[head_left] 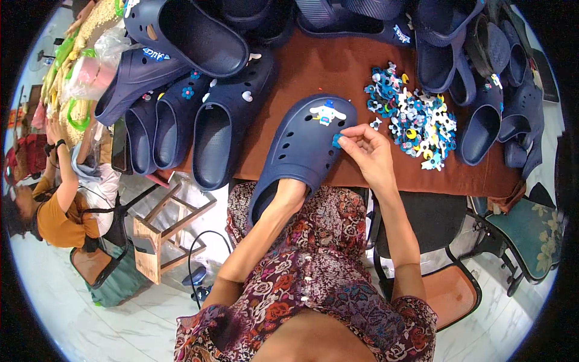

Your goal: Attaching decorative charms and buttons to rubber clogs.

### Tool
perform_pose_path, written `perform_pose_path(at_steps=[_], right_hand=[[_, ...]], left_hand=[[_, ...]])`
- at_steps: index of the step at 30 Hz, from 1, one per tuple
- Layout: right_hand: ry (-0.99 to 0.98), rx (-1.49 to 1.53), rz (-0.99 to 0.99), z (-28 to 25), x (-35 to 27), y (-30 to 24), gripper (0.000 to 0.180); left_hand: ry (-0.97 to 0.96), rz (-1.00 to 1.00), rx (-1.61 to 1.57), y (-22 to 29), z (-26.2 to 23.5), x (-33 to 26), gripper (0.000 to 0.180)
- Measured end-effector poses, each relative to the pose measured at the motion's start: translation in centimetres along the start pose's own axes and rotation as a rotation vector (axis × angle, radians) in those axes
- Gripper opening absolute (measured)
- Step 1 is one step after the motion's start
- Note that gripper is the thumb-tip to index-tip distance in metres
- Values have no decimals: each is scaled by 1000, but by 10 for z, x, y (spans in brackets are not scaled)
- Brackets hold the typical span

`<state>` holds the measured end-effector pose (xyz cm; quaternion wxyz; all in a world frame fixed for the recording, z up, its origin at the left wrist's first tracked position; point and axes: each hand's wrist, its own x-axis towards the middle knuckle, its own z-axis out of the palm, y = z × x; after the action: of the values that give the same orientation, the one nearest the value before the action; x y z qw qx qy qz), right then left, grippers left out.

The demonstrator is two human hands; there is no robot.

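A navy blue clog (304, 136) with several round holes lies over the table's near edge, toe pointing away from me. My left hand (292, 192) reaches into its foot opening; the fingers are hidden inside the upper. A white cartoon charm with a blue cap (327, 113) sits on the toe. Between thumb and fingertips, my right hand (373, 154) pinches a small blue charm (336, 140) against the clog's right side, among the holes. Whether its stem is in a hole cannot be seen. To the right of this hand lies a loose pile of small charms (422, 130), blue, white and yellow.
A brown cloth (301, 63) covers the table. More navy clogs (217, 145) crowd its left, far and right sides, some bearing charms. A wooden stool (160, 232) and chairs (525, 232) stand around. At the far left a person in a mustard top (66, 214) sits working.
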<state>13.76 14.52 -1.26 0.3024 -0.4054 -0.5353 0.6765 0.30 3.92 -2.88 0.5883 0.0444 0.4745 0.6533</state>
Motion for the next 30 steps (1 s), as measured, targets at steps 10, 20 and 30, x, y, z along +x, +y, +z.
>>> perform_pose_path(at_steps=[10, 20, 30], right_hand=[[-6, 40, 36, -5, 1, 5, 26], [37, 47, 29, 0, -8, 10, 30], [34, -40, -28, 9, -1, 14, 18]], left_hand=[[-77, 45, 254, -6, -8, -15, 44], [-95, 19, 466, 8, -13, -18, 34], [-104, 27, 310, 5, -25, -9, 39]])
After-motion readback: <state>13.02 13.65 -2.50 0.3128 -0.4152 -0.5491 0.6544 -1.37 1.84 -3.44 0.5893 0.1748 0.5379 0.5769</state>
